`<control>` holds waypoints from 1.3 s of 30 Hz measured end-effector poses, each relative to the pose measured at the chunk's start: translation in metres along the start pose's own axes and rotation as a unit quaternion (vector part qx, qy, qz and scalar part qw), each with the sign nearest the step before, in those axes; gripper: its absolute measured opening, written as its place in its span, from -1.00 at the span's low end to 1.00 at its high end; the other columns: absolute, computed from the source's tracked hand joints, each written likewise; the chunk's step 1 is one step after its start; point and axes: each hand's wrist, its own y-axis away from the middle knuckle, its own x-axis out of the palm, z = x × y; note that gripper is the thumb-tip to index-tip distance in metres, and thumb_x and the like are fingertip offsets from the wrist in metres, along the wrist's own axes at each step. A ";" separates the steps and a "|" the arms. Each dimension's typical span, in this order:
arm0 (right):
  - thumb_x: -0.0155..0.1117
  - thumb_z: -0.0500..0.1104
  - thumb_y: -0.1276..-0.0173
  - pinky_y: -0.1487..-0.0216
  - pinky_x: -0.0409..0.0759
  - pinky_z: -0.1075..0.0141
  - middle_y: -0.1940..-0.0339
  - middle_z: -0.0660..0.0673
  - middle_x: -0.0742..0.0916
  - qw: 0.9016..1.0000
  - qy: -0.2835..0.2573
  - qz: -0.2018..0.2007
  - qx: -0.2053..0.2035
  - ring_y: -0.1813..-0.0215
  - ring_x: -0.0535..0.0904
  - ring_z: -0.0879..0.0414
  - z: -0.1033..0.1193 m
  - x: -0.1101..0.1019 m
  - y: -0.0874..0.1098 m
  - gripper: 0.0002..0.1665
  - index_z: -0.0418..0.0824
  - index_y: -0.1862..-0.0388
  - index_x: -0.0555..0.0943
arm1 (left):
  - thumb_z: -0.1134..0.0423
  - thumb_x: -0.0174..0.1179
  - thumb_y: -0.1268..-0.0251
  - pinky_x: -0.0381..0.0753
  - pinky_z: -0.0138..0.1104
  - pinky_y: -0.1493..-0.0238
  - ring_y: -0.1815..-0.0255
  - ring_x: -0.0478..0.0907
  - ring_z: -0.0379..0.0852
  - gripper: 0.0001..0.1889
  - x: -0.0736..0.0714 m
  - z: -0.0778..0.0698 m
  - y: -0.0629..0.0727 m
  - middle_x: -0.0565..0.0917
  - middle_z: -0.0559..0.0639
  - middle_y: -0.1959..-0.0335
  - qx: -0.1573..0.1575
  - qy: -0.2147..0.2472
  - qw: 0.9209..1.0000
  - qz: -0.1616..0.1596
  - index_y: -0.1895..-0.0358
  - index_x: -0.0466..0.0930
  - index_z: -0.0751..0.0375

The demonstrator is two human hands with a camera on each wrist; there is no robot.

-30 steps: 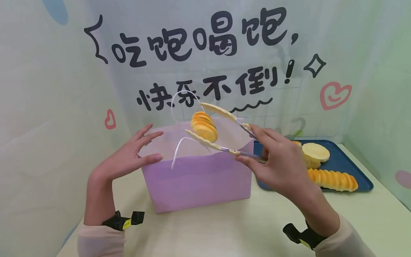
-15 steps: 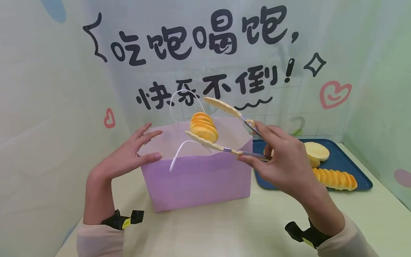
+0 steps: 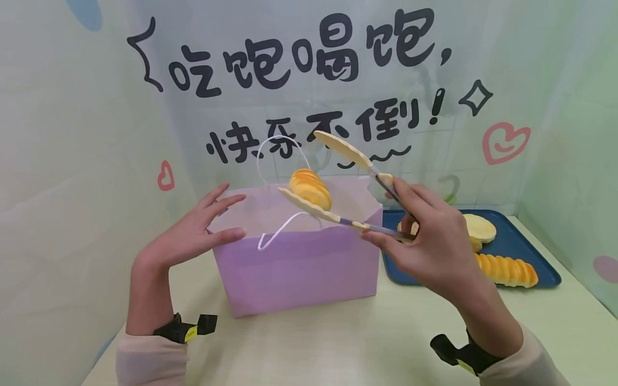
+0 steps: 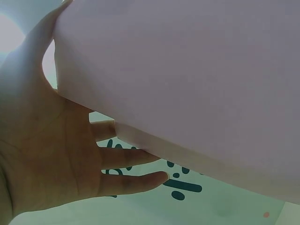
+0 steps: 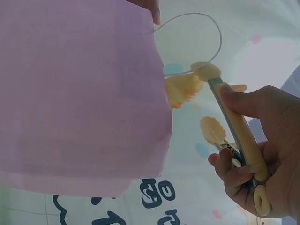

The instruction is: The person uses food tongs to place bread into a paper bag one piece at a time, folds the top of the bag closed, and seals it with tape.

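Observation:
My right hand [image 3: 429, 241] grips a pair of tongs [image 3: 344, 149] with cream, scalloped paddles and metal arms. The paddles stand wide apart. A ridged, golden bread roll [image 3: 310, 188] rests tilted against the lower paddle, over the mouth of a purple paper bag [image 3: 299, 271]; the upper paddle is clear of it. In the right wrist view, the roll [image 5: 182, 90] shows just past the bag's rim. My left hand [image 3: 193, 233] is at the bag's left side, fingers spread and fairly straight, thumb over the front edge. The bag's inside is mostly hidden.
A blue tray [image 3: 528, 236] lies right of the bag, partly behind my right hand. On it are a long ridged bread [image 3: 507, 270] and a round pale bun [image 3: 480, 228]. White cord handles [image 3: 282, 230] loop from the bag. A printed sheet hangs behind.
The upper paddle has swung up and right, away from the bread roll, so the tongs have opened wider. My right hand has shifted slightly right. My left hand stays in place.

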 end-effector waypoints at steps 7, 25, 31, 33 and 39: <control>0.81 -0.08 -0.03 0.47 0.44 0.54 -0.07 -0.11 0.74 1.000 -0.005 -0.028 -0.008 0.38 0.48 0.22 -0.001 -0.004 -0.001 0.02 -0.22 -0.49 0.57 | -0.15 0.26 -0.49 0.58 0.22 -0.28 -0.73 -0.10 0.26 -0.20 0.000 0.000 0.000 -0.17 -0.01 -0.77 0.005 0.001 1.000 0.000 -0.69 0.21 -0.10; 0.77 -0.10 -0.11 0.43 0.46 0.59 -0.07 -0.17 0.74 0.998 0.015 -0.012 0.068 0.40 0.53 0.18 -0.023 -0.022 -0.006 0.02 -0.18 -0.54 0.52 | -0.16 0.26 -0.49 0.56 0.25 -0.28 -0.73 -0.10 0.29 -0.20 -0.002 0.000 0.002 -0.16 0.00 -0.77 0.003 0.001 1.000 0.001 -0.69 0.22 -0.09; 0.71 -0.09 -0.21 0.45 0.45 0.57 -0.05 -0.20 0.74 0.993 0.036 -0.009 0.108 0.36 0.54 0.10 -0.040 -0.034 -0.006 -0.10 -0.17 -0.51 0.55 | -0.16 0.26 -0.49 0.54 0.27 -0.29 -0.73 -0.12 0.29 -0.20 -0.001 0.001 0.002 -0.16 0.02 -0.77 0.002 -0.002 1.000 0.001 -0.69 0.21 -0.09; 0.70 -0.08 -0.22 0.46 0.46 0.58 -0.04 -0.18 0.74 0.992 0.044 -0.006 0.116 0.37 0.55 0.11 -0.046 -0.038 -0.006 -0.13 -0.17 -0.49 0.57 | -0.16 0.26 -0.48 0.53 0.28 -0.30 -0.73 -0.12 0.29 -0.20 -0.002 0.001 0.002 -0.16 0.02 -0.77 0.001 -0.004 1.000 0.001 -0.69 0.21 -0.09; 0.70 -0.02 -0.21 0.45 0.46 0.59 -0.01 -0.17 0.74 0.990 0.060 0.009 0.129 0.39 0.55 0.17 -0.062 -0.045 -0.002 -0.19 -0.21 -0.40 0.61 | -0.18 0.26 -0.48 0.48 0.31 -0.33 -0.73 -0.12 0.29 -0.19 -0.002 0.000 0.001 -0.16 0.04 -0.77 -0.002 -0.007 1.000 0.001 -0.69 0.20 -0.10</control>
